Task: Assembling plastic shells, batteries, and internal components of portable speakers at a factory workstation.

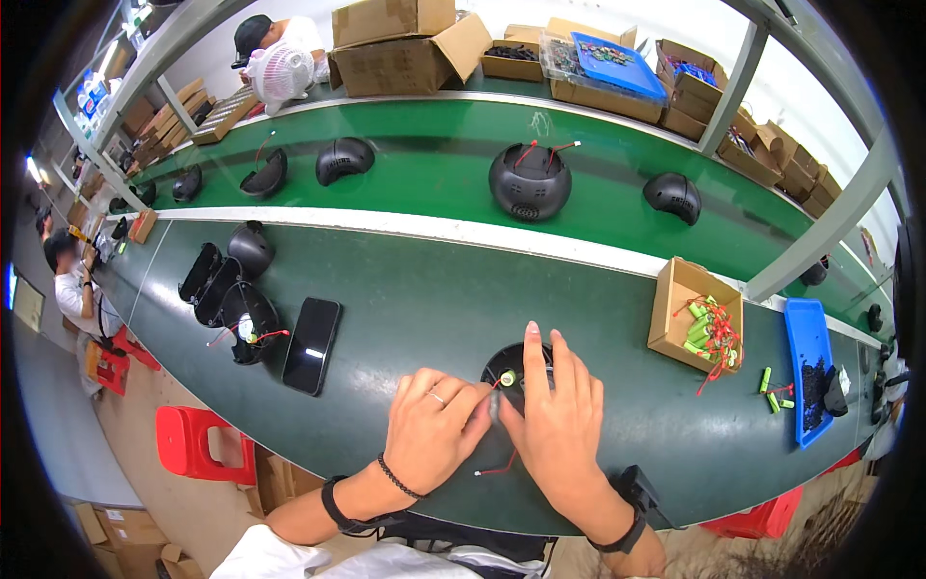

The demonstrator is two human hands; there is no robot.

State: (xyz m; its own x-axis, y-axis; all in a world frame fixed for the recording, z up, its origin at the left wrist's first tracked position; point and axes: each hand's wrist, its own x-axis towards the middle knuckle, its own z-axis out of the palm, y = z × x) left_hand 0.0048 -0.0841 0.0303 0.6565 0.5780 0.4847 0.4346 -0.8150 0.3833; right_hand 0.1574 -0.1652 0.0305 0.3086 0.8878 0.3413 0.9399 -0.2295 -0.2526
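At the near middle of the table, a black rounded plastic shell (501, 360) lies beneath my hands, partly covered by them. Inside it shows the end of a green battery cell (507, 378). My left hand (434, 417) is closed at the shell's near left, thumb and fingertips pinched by a small greyish piece (495, 405) whose kind I cannot make out. My right hand (558, 410) lies over the shell's right side, fingers stretched out, its thumb beside that greyish piece. A red wire (498, 471) with a white connector trails on the table below the hands.
Left of my hands lie a phone (312, 345) and several black shells (249, 314). To the right stand a cardboard box (672, 314) of green batteries and a blue tray (803, 338) of small black parts. Beyond runs a green conveyor (424, 164) carrying shells, under a metal frame.
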